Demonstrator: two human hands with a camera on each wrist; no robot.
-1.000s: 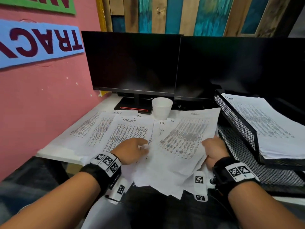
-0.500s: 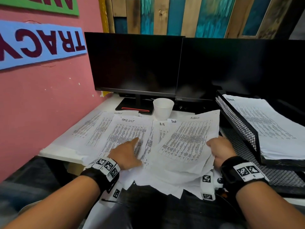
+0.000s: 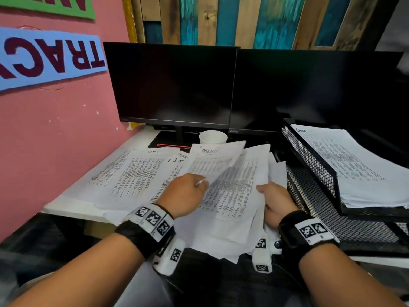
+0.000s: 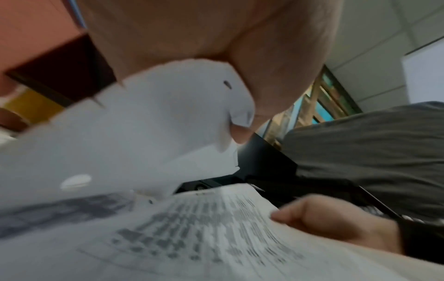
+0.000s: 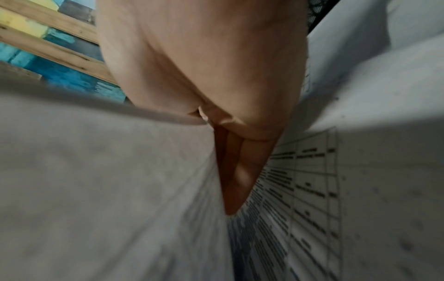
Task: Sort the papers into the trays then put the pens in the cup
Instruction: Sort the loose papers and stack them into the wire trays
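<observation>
Task-list sheet lifted clear off the loose pile compared with half a second back, pinched at its near corner by the left hand. Right hand clamped on a fanned bunch of sheets just beside the mesh trays. Probably mid-sort, next sheet picked. Upper tray already stacked with Admin papers. White cup parked by the monitor stand, no pens spotted on the surface.

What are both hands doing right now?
Left hand: pinching one lifted sheet by its edge.
Right hand: gripping the paper bundle by its right edge.
</observation>
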